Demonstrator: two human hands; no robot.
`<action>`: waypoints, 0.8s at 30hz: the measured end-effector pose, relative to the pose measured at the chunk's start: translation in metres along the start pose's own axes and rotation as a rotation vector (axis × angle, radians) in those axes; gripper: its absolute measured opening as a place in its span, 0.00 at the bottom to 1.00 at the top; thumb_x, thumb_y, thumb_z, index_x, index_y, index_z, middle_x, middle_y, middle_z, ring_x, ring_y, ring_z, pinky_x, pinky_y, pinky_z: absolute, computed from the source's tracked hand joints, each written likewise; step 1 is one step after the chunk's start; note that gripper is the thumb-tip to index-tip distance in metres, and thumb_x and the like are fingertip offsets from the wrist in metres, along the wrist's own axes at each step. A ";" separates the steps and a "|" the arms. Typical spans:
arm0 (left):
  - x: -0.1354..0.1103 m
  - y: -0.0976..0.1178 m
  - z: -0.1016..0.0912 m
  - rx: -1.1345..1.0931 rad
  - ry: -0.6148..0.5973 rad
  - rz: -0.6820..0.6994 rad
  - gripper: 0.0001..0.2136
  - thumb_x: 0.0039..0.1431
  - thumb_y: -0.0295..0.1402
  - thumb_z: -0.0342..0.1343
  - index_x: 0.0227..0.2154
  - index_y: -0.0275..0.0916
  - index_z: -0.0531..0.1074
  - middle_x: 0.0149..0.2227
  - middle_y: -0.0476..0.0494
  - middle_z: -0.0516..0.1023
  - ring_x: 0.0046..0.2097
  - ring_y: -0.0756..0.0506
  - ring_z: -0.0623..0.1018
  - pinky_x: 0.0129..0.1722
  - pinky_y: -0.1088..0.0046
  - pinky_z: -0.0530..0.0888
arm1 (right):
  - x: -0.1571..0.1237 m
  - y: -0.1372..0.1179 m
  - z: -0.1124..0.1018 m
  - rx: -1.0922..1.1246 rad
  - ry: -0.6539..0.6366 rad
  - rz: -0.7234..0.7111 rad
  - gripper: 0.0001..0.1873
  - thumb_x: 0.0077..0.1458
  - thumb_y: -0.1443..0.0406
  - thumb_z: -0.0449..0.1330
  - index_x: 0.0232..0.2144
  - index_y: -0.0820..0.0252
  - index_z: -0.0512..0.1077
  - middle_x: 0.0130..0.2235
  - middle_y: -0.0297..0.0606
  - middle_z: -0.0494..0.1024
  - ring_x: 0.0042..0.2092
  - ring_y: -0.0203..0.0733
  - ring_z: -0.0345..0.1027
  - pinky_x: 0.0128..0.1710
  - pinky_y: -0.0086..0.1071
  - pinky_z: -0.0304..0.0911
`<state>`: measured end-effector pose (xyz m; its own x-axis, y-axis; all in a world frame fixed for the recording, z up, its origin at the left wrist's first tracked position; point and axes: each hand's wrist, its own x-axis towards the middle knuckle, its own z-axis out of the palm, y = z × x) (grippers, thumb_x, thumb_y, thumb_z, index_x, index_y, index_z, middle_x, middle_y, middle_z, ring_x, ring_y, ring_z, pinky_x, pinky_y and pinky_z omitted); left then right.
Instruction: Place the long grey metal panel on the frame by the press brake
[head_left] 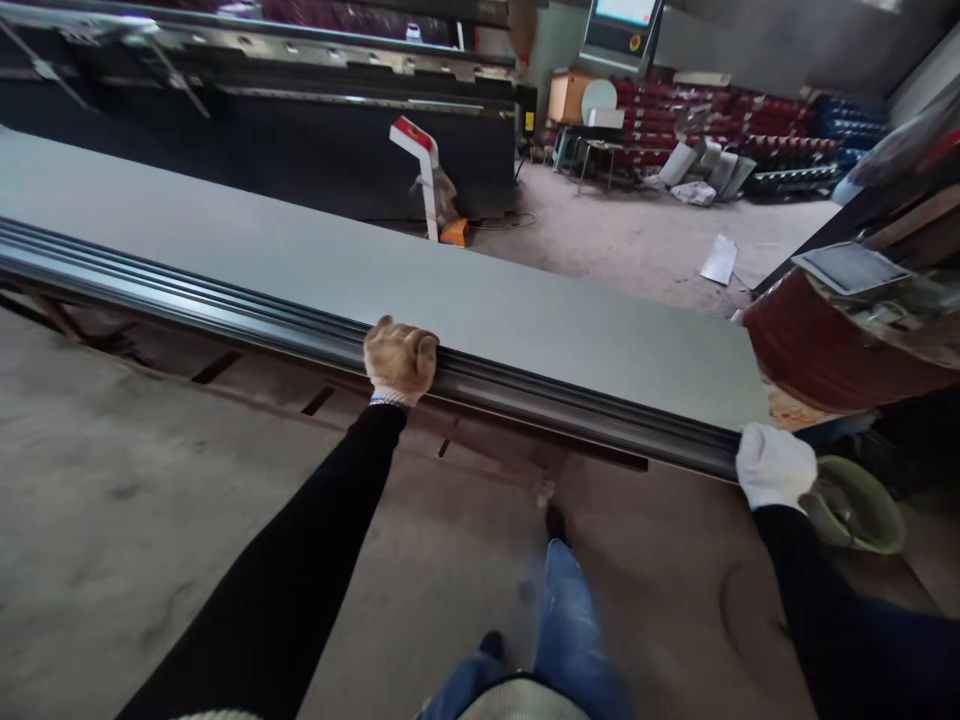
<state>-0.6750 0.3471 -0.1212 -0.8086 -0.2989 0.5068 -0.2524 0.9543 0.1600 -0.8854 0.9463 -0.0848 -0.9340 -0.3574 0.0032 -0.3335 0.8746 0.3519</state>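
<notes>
A long grey metal sheet (300, 260) lies on top of a stack of sheets and runs from the far left to the right. My left hand (400, 360), in a soiled work glove, is closed over the near edge of the stack around the middle. At the near right corner my right hand (774, 466), in a white glove, grips the same edge. Both arms wear black sleeves.
A large dark press machine (262, 90) stands behind the sheets, with a red-and-white pedal stand (421, 170) on the floor. A red-brown drum (825, 340) and a green bowl (870, 505) sit at the right. Stacked red and blue parts (720, 125) line the back wall. My legs and the concrete floor (150, 500) are below.
</notes>
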 end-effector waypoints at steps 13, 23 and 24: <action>0.007 -0.111 0.078 0.092 -0.007 -0.066 0.20 0.69 0.38 0.43 0.32 0.42 0.81 0.35 0.39 0.84 0.41 0.34 0.80 0.63 0.45 0.68 | 0.100 -0.130 0.057 0.074 0.113 -0.063 0.24 0.73 0.60 0.43 0.30 0.58 0.72 0.35 0.48 0.81 0.39 0.51 0.72 0.41 0.44 0.51; -0.013 -0.167 0.036 0.064 0.019 -0.102 0.18 0.72 0.37 0.45 0.36 0.42 0.80 0.37 0.40 0.84 0.43 0.36 0.79 0.68 0.47 0.63 | 0.113 -0.183 0.041 0.150 -0.107 0.008 0.20 0.71 0.60 0.48 0.39 0.57 0.78 0.45 0.52 0.84 0.52 0.56 0.75 0.50 0.46 0.61; -0.016 -0.171 0.034 0.063 0.020 -0.102 0.18 0.72 0.37 0.45 0.35 0.42 0.80 0.37 0.40 0.84 0.43 0.36 0.79 0.68 0.47 0.63 | 0.112 -0.188 0.040 0.160 -0.120 0.016 0.21 0.72 0.59 0.46 0.40 0.57 0.79 0.46 0.52 0.84 0.52 0.56 0.75 0.50 0.46 0.62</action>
<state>-0.6372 0.1884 -0.1855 -0.7667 -0.3937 0.5072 -0.3660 0.9170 0.1586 -0.9323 0.7553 -0.1877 -0.9447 -0.3099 -0.1070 -0.3257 0.9242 0.1996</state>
